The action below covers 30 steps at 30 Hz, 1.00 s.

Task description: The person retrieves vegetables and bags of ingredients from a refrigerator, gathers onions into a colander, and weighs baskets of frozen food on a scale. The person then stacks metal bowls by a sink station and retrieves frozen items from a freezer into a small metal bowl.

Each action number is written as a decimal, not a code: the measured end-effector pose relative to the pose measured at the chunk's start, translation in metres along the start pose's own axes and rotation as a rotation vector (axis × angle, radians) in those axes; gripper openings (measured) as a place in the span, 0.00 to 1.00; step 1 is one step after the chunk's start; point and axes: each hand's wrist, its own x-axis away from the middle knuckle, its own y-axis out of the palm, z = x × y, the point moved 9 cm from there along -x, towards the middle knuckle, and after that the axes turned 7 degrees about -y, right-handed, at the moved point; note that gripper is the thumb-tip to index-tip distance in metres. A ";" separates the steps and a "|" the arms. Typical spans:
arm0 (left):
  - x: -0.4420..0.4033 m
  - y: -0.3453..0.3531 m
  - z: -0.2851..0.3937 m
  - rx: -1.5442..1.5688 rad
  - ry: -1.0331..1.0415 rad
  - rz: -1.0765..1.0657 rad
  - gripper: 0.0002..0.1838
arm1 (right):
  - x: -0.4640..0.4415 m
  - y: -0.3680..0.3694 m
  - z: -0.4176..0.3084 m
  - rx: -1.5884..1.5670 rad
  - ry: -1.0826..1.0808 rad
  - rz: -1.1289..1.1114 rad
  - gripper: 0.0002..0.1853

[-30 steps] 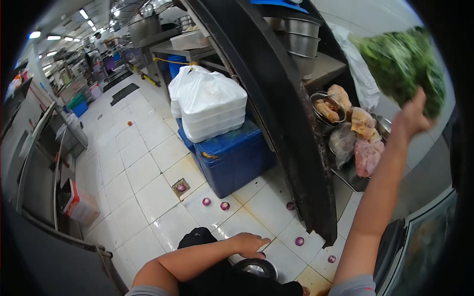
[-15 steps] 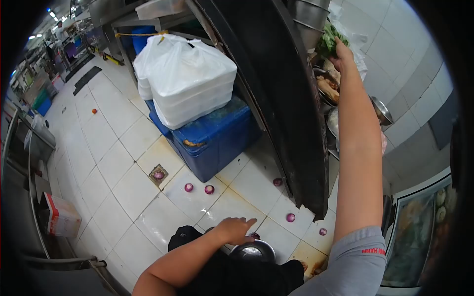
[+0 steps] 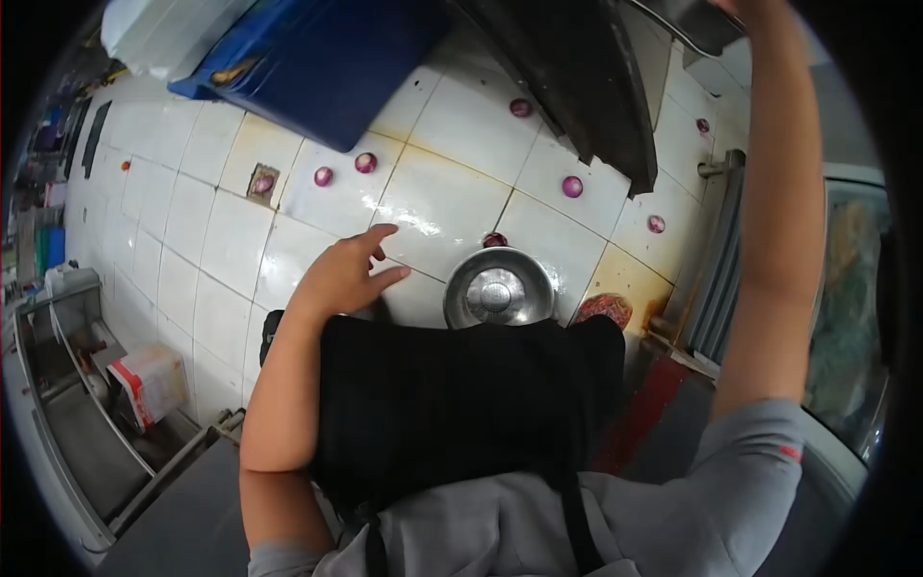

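My left hand (image 3: 351, 274) hovers above the floor tiles left of a metal bowl (image 3: 466, 288), with its fingers apart and nothing in them. The steel bowl stands on the floor before my black apron. A dark red onion (image 3: 494, 239) lies against its far rim. More red onions are scattered about, among them one (image 3: 572, 187) beyond the bowl and two (image 3: 365, 163) near the blue box. My right arm stretches up to the top right corner. Only the edge of my right hand (image 3: 742, 8) shows there, by a dark metal container (image 3: 707, 24), and its fingers are out of the picture.
A large blue box (image 3: 317, 72) with a white bag (image 3: 163, 38) stands at the upper left. The black panel (image 3: 577, 87) juts down at the upper middle. One onion sits in a floor drain (image 3: 263, 183). A glass-fronted cabinet (image 3: 851, 288) is at right.
My view has tipped downward. My right hand has gone from the leafy greens to the top edge of the picture. My left hand has moved left, away from the bowl.
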 end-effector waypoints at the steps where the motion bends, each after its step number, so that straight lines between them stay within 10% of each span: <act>1: -0.017 0.015 -0.011 0.013 -0.021 -0.016 0.34 | 0.045 0.037 -0.017 -0.217 0.061 -0.192 0.24; 5: -0.085 0.062 -0.042 -0.205 0.005 -0.310 0.31 | 0.301 0.157 0.061 0.064 0.746 -0.024 0.12; 8: -0.144 0.062 -0.078 -0.549 0.172 -0.046 0.25 | 0.548 0.211 0.099 0.234 1.210 0.087 0.16; 11: -0.157 0.164 -0.127 -0.607 -0.051 -0.487 0.32 | 0.656 0.251 0.074 0.487 1.297 0.091 0.24; 14: -0.149 0.246 -0.131 -0.621 0.013 -0.433 0.51 | 0.691 0.279 0.036 0.847 1.443 0.069 0.36; 16: -0.152 0.283 -0.126 -0.171 -0.312 -0.636 0.40 | 0.712 0.297 0.016 0.999 1.618 0.027 0.42; 22: -0.197 0.308 -0.099 0.111 -0.183 -0.429 0.18 | 0.693 0.307 -0.032 1.076 1.269 0.370 0.40; 30: -0.245 0.292 -0.025 0.517 -0.269 -0.283 0.17 | 0.699 0.407 -0.024 0.748 1.340 0.230 0.35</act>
